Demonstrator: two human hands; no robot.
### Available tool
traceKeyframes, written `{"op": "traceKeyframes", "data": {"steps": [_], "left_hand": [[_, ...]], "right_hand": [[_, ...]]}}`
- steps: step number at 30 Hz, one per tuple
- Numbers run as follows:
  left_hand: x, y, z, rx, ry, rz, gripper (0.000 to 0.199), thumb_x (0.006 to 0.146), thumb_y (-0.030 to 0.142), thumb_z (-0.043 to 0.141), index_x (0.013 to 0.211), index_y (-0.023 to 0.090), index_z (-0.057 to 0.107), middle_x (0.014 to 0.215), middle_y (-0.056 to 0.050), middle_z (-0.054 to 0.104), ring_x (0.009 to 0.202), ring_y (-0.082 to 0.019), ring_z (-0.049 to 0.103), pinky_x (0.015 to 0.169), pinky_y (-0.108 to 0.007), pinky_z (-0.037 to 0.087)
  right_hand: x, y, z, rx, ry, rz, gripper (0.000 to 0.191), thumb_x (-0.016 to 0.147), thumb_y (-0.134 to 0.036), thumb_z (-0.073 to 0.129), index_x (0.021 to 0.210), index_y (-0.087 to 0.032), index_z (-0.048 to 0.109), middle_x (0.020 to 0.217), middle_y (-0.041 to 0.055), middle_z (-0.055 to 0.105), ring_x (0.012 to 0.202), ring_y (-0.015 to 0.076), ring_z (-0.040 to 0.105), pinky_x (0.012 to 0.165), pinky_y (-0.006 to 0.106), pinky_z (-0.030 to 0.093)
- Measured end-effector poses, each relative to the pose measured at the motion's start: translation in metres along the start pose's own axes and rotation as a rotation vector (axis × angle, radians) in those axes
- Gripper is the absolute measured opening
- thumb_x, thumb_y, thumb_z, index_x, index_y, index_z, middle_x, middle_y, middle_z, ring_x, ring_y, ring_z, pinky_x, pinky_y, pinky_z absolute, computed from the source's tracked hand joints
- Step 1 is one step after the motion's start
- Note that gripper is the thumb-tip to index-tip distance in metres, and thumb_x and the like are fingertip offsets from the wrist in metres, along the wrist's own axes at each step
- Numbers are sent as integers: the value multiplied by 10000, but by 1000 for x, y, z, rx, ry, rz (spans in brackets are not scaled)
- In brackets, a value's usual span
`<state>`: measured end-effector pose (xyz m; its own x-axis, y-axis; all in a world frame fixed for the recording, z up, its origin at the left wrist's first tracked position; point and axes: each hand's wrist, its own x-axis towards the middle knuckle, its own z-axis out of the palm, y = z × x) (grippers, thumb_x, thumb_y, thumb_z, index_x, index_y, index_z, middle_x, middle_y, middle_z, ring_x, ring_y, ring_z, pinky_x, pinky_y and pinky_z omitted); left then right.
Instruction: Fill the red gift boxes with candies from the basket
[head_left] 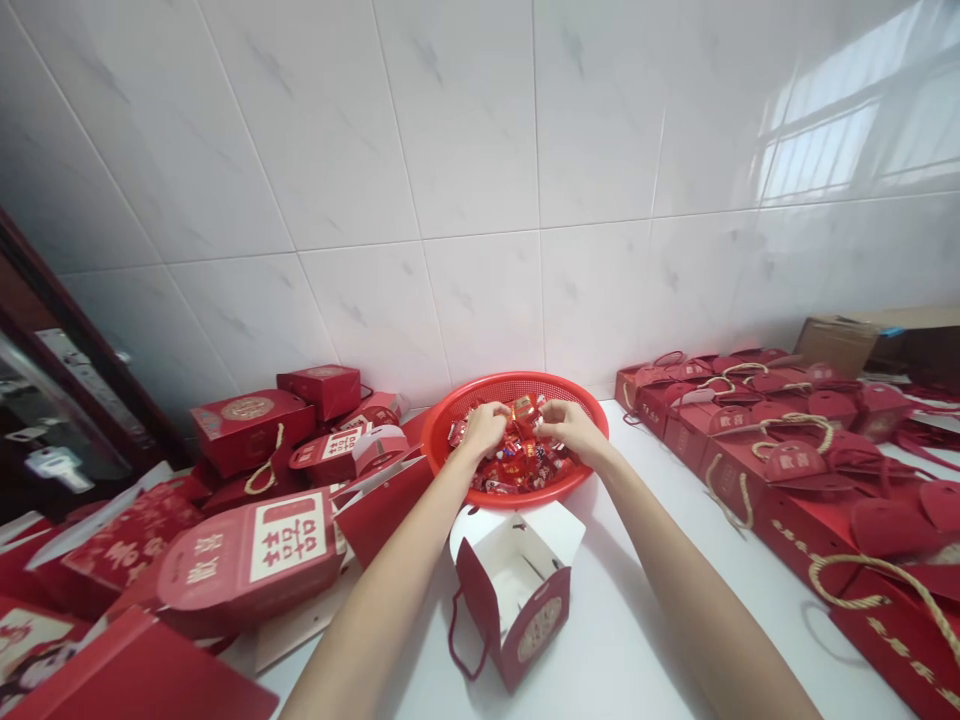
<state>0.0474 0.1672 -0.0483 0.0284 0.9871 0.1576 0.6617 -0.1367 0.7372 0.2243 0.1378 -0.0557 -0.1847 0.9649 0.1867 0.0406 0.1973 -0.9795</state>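
Observation:
Both my hands are inside a red plastic basket [517,385] heaped with wrapped candies [517,465]. My left hand [485,428] is closed over the left side of the pile, its fingers curled together; what lies in them is hidden. On the right side, my right hand [576,430] has its thumb and fingers bent together around a wrapped candy, mostly hidden by the fingers. A shiny red and gold candy [523,410] shows between the two hands. In front of the basket, between my forearms, stands an open red gift box [534,630] with a white inside and a dark red cord handle.
Red gift boxes [247,560] lie loosely piled on the left. Closed boxes with rope handles [795,490] stand in rows on the right. A cardboard carton [836,345] sits at the back right. A tiled wall [480,180] rises behind the white table [630,610].

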Motion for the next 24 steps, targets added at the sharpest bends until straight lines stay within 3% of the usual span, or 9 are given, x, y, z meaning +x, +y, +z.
{"op": "traceKeyframes", "data": {"steps": [5,10,13,16,21,24], "left_hand": [[-4,-6,4,207,-79,-26,186,586,75,594,579,229,698,747,-79,742,1081,-352,624,1050,-487,341],[-12,-3,8,286,-341,8,214,463,40,673,398,231,600,469,-24,610,803,-309,677,935,-398,442],[-16,1,8,311,-515,0,169,428,137,768,453,233,631,477,-3,622,625,-259,654,736,-330,505],[-17,3,9,316,-616,6,215,414,209,802,599,241,697,613,3,699,619,-235,653,631,-287,496],[-16,0,18,361,-657,142,320,461,228,770,778,240,732,830,-40,749,794,-273,677,679,-288,493],[-15,0,21,389,-654,186,305,479,195,742,783,223,730,842,-66,742,824,-295,671,712,-308,492]], "right_hand": [[-1,3,0,-61,1,-18,128,592,-199,649,678,-183,556,678,-24,620,585,113,541,529,230,417],[0,5,0,-59,22,-33,158,583,-229,659,695,-189,555,687,-16,615,658,143,573,548,236,419],[-1,5,0,-84,43,-40,142,585,-234,649,674,-192,547,662,-24,594,629,136,558,545,240,415],[-2,5,0,-100,72,-27,122,592,-228,635,672,-196,549,649,-27,591,609,133,554,548,245,421],[1,6,0,-99,89,-30,111,600,-237,620,686,-189,570,704,2,634,668,159,596,572,254,441],[2,8,-1,-94,116,-53,129,590,-239,638,683,-187,566,677,-9,621,655,150,579,589,254,442]]}}
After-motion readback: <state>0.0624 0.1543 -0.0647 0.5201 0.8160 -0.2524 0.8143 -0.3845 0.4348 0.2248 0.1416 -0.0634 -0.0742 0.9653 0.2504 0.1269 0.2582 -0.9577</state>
